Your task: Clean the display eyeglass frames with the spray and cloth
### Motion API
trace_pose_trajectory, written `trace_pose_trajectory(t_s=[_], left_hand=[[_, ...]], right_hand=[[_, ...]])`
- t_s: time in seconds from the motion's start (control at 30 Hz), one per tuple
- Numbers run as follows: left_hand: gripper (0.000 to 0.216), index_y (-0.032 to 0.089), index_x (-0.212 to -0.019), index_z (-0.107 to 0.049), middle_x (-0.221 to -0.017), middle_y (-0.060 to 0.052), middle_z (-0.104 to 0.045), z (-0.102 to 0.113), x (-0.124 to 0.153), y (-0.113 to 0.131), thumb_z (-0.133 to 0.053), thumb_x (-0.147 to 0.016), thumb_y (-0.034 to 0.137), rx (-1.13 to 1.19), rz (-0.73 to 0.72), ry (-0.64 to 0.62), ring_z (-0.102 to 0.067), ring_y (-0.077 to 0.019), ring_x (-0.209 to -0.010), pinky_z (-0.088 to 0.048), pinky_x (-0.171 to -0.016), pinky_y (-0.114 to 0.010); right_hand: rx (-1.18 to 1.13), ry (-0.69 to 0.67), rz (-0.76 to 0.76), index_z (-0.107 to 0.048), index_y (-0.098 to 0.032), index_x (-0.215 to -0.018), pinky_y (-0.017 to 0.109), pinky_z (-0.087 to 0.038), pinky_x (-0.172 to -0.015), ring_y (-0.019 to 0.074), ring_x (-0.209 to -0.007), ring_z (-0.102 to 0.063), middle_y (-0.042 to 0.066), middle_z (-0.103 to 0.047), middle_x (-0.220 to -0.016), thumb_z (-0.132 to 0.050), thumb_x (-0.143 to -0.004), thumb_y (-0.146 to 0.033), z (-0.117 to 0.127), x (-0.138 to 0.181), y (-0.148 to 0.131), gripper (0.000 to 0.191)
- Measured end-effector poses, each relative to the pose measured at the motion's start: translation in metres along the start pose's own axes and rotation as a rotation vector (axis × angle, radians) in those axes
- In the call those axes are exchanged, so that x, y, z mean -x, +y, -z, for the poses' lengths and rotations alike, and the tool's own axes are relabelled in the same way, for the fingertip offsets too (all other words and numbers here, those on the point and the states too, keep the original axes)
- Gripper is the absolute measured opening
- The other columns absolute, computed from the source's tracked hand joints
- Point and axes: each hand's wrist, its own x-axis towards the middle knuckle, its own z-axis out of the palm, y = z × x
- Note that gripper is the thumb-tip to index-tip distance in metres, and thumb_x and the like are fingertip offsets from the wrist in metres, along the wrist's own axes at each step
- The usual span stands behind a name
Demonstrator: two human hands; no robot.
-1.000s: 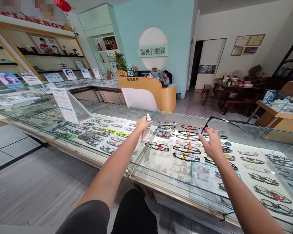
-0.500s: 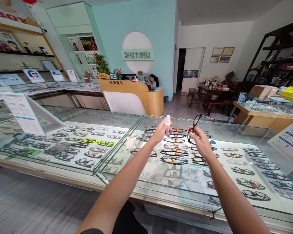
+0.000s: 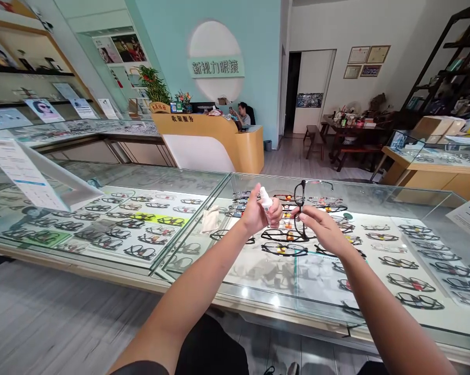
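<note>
My left hand [image 3: 257,212] is wrapped round a small spray bottle [image 3: 265,198] with a white top, which leans toward the right. Pinched in my right hand [image 3: 321,225] is a pair of black-framed eyeglasses [image 3: 299,195], turned upright with one temple pointing off to the right. Bottle and eyeglasses are apart, a short gap between them. Both hands are above the glass display case [image 3: 235,291]. Several more eyeglasses [image 3: 284,249] lie under and around them. A pale cloth [image 3: 210,220] is left of my left hand.
A second glass case [image 3: 113,208] adjoins on the left, bearing a white sign stand [image 3: 43,174]. Another sign [image 3: 469,224] stands at the right. Behind are a wooden counter [image 3: 203,130] with a seated person [image 3: 243,114], and a dark table [image 3: 350,130] with benches.
The spray bottle has tilted to the right in my left hand. My right hand has brought the eyeglasses left, closer to the bottle, and turned them more upright. The view has shifted downward.
</note>
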Motion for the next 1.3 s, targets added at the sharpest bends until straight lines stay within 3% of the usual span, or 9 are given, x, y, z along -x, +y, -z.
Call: trace_pose_trajectory(t_s=[0.2, 0.43, 0.63, 0.77, 0.93, 1.13, 1.3], left_hand=[[0.09, 0.025, -0.053, -0.042, -0.053, -0.001, -0.031, 0.0, 0.0, 0.0, -0.014, -0.076, 0.107, -0.048, -0.005, 0.017, -0.035, -0.0162, -0.05, -0.031, -0.048, -0.034], [0.068, 0.021, -0.067, -0.063, -0.061, -0.003, -0.055, -0.003, -0.005, -0.012, -0.048, -0.09, 0.083, -0.396, -0.233, 0.159, -0.05, -0.0163, -0.057, -0.039, -0.062, -0.034], [0.066, 0.022, -0.061, -0.057, -0.057, -0.003, -0.053, -0.002, -0.006, -0.016, -0.044, -0.093, 0.078, -0.548, -0.255, 0.162, -0.047, -0.017, -0.056, -0.037, -0.062, -0.035], [0.069, 0.022, -0.065, -0.057, -0.058, -0.003, -0.055, 0.0, -0.006, -0.018, -0.038, -0.094, 0.082, -0.531, -0.261, 0.178, -0.05, -0.0175, -0.057, -0.037, -0.061, -0.034], [0.069, 0.02, -0.066, -0.058, -0.059, -0.001, -0.054, 0.001, -0.004, -0.017, -0.037, -0.097, 0.078, -0.577, -0.257, 0.104, -0.048, -0.015, -0.057, -0.036, -0.063, -0.032], [0.065, 0.02, -0.059, -0.049, -0.056, -0.001, -0.05, -0.006, -0.002, -0.017, -0.044, -0.095, 0.074, -0.695, -0.199, -0.001, -0.044, -0.0141, -0.057, -0.035, -0.063, -0.032], [0.063, 0.021, -0.059, -0.049, -0.056, -0.001, -0.049, -0.01, -0.003, -0.022, -0.046, -0.093, 0.074, -0.701, -0.164, -0.059, -0.039, -0.0135, -0.056, -0.03, -0.058, -0.031]], right_hand=[[0.006, -0.005, -0.024, -0.077, -0.024, -0.111, 0.04, -0.053, -0.095, 0.0264, -0.1, -0.066, 0.007, -0.076, -0.107, -0.048, -0.108, -0.057, 0.001, 0.0, 0.003, 0.045], [-0.085, -0.099, 0.008, -0.078, -0.024, -0.119, 0.04, -0.054, -0.098, 0.0257, -0.1, -0.069, 0.007, -0.076, -0.107, -0.05, -0.109, -0.058, -0.002, 0.001, 0.005, 0.045], [-0.163, -0.182, 0.017, -0.079, -0.023, -0.118, 0.04, -0.057, -0.096, 0.0255, -0.1, -0.07, 0.008, -0.078, -0.112, -0.051, -0.107, -0.062, -0.005, 0.001, 0.002, 0.049], [-0.195, -0.205, 0.029, -0.078, -0.023, -0.121, 0.041, -0.057, -0.096, 0.0259, -0.102, -0.069, 0.009, -0.077, -0.112, -0.051, -0.108, -0.061, -0.005, 0.001, 0.001, 0.049], [-0.244, -0.124, 0.026, -0.078, -0.023, -0.122, 0.039, -0.053, -0.099, 0.0246, -0.101, -0.067, 0.008, -0.077, -0.113, -0.052, -0.108, -0.058, -0.003, 0.0, 0.005, 0.046], [-0.297, 0.076, -0.001, -0.075, -0.025, -0.126, 0.037, -0.052, -0.094, 0.0239, -0.1, -0.066, 0.008, -0.076, -0.12, -0.053, -0.107, -0.061, -0.003, -0.003, 0.012, 0.046], [-0.331, 0.073, 0.004, -0.074, -0.026, -0.129, 0.037, -0.051, -0.093, 0.0235, -0.101, -0.066, 0.007, -0.076, -0.121, -0.053, -0.107, -0.061, -0.005, -0.003, 0.015, 0.045]])
